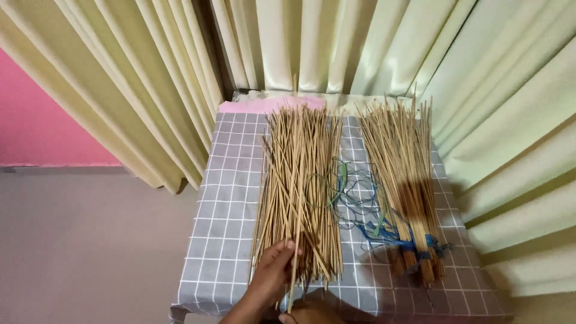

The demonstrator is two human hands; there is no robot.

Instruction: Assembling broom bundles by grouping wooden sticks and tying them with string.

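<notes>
You're pinching one stick [294, 264] in your left hand [271, 273], fingers closed, lifting it clear of the loose pile [300, 180]; your right hand [309, 313] is barely showing, its grip unclear.

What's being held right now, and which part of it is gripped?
The left hand pinches a single thin stick near its lower end, over the loose pile of sticks. The right hand is barely in view; whether it holds anything cannot be told.

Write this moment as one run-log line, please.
left hand: pinches one bamboo stick | right hand: at stick's lower end | loose stick pile | tied bundles
</notes>
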